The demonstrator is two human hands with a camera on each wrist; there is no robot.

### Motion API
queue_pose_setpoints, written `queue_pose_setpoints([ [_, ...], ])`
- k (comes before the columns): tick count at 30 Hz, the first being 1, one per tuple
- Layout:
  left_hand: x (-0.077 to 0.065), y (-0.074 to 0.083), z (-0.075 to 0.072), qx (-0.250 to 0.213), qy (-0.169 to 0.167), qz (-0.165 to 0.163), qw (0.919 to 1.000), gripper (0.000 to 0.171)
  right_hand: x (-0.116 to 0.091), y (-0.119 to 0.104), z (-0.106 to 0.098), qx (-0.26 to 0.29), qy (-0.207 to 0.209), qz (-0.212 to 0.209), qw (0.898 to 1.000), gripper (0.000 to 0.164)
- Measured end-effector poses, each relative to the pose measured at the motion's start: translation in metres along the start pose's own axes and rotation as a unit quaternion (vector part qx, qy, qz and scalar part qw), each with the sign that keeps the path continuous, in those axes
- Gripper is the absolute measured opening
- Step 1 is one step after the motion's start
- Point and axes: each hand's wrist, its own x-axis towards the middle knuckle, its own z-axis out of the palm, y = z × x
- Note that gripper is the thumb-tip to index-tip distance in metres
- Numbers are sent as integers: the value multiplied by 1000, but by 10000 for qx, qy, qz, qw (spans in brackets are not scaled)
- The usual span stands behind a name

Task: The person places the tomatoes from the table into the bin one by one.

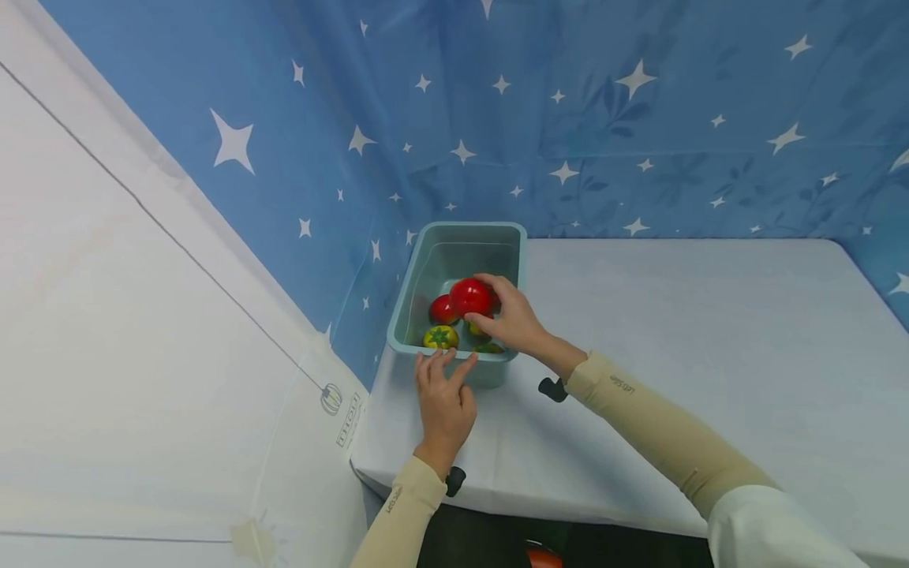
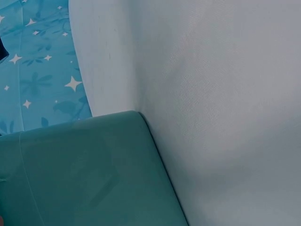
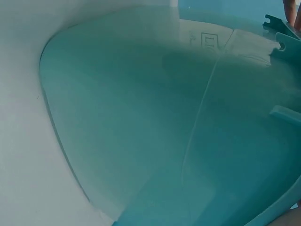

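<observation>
Over the inside of a blue-green plastic bin (image 1: 408, 292), my right hand (image 1: 517, 322) grips a glossy red round fruit (image 1: 470, 297) between thumb and fingers. Beneath and beside it lie a smaller red fruit (image 1: 443, 310) and a yellow-green fruit (image 1: 440, 338) with a green star-shaped top. More yellow-green pieces are partly hidden under the right hand. My left hand (image 1: 446, 406) is at the bin's near rim, its fingers spread and the fingertips right at the edge. The bin's outer wall (image 2: 84, 174) fills the lower left of the left wrist view, and its wall (image 3: 127, 117) also fills the right wrist view.
The bin stands on a white-covered table (image 1: 682, 339), at its left end. A blue star-patterned curtain (image 1: 525, 118) hangs close behind and left of it, and a white sheet (image 1: 177, 355) hangs at the far left. The table's front edge runs below the hands.
</observation>
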Motion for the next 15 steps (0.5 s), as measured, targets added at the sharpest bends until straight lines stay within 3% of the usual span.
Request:
queue_pose_setpoints([
  [9,3,4,4,-39,49,56,10000,46,-2,4,0,-323,1,-84,9994,68],
  [15,0,0,5,16,153,19,9999,44,-6,8,0,-240,-14,-316,9992,64],
])
